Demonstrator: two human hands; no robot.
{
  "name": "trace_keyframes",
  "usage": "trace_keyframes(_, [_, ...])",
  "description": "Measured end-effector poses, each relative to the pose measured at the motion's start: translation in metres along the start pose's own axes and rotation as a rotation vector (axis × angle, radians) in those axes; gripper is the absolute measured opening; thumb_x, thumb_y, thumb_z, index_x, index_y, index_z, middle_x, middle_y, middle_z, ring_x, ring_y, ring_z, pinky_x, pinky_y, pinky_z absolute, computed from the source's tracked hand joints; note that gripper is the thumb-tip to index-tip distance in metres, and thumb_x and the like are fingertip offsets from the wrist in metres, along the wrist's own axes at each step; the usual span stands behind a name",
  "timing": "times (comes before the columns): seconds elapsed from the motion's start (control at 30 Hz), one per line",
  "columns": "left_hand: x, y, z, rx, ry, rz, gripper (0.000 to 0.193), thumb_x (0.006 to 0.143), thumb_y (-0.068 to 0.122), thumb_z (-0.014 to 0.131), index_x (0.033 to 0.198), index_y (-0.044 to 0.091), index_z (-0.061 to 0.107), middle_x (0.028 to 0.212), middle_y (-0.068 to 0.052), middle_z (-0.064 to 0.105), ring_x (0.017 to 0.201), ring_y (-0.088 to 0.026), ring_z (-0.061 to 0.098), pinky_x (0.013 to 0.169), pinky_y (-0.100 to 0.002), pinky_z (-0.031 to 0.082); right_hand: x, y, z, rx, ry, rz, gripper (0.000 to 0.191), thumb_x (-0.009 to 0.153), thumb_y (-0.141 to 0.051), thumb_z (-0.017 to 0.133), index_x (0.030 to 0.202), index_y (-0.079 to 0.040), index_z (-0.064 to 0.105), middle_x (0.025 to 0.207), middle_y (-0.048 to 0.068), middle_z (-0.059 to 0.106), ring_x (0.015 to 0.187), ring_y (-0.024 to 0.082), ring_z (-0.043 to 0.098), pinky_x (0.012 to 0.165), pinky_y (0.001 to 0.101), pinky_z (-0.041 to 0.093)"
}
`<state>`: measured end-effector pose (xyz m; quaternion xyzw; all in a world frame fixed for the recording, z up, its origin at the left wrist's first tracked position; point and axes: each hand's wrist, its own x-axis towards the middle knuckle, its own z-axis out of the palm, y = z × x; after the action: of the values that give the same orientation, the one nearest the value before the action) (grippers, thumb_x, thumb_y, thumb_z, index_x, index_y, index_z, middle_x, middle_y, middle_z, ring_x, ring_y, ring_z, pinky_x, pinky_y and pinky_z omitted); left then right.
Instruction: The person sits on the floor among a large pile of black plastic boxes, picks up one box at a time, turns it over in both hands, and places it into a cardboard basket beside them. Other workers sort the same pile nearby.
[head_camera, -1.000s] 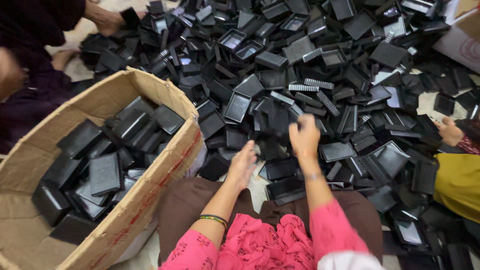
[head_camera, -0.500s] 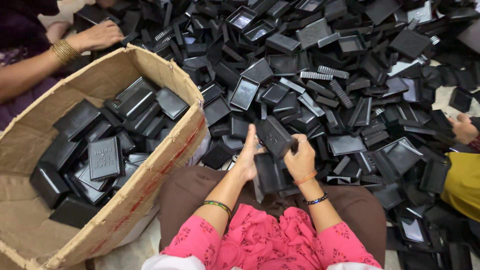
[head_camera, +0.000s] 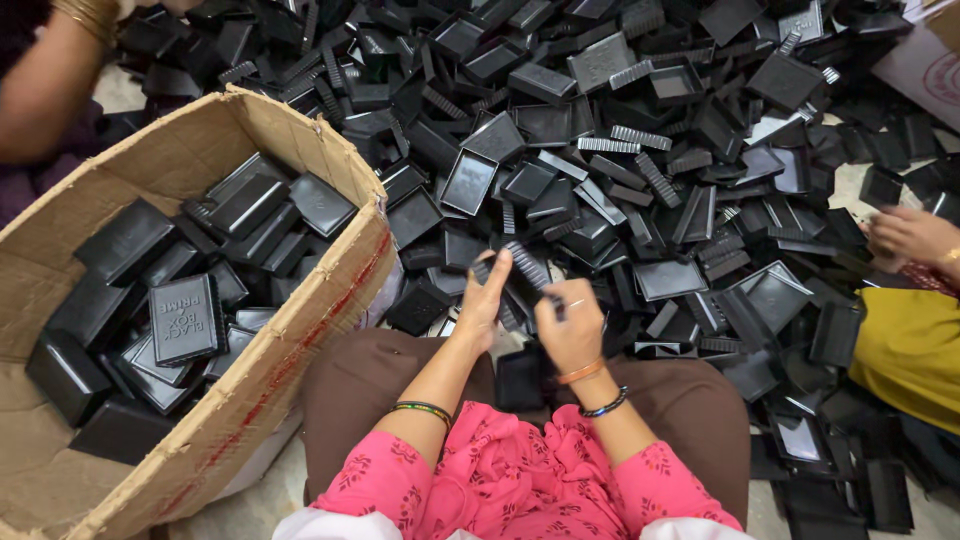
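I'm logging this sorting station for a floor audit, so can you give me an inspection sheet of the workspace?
Surface: pale floor, mostly buried under parts.
Job's things: small ribbed black plastic piece held between both hands; another black piece on the lap.
Clutter: large heap of black plastic trays and ribbed covers; cardboard box at left, partly filled with black boxes.
Grippers: left hand and right hand together on the ribbed piece.
Cables: nothing seen.
Surroundings: another person's arm upper left; another person's hand at right.
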<state>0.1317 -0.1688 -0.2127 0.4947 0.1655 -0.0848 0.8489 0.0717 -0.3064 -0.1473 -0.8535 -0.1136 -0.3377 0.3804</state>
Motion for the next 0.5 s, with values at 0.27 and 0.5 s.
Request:
trace_keyframes(0.27, [0.028,0.008,-0.016,-0.393,0.113,0.141,0.049,0.082,-0.001,0.071,0.128,0.010,0.056,0.096,-0.009,0.066,0.081,-0.018,0.066,0.072,-0.033,0.058,0.074,0.117,-0.017,-0.362,-0.374,0.139,0.029,0.089,-0.032,0.075,0.100,-0.005,0.075,0.098,0.018,0.071,0.091,0.037,0.069,0.081,0.0453,0.055])
trace_keyframes(0.5, [0.033,-0.011,-0.014,-0.255,0.094,-0.097,0.028,0.082,0.011,0.075,0.108,0.012,0.066,0.086,-0.006,0.070,0.071,-0.019,0.070,0.059,-0.033,0.055,0.136,0.165,0.058,-0.928,-0.366,0.174,0.018,0.096,-0.016,0.061,0.105,-0.004,0.071,0.111,0.020,0.069,0.099,0.038,0.071,0.081,0.0478,0.058])
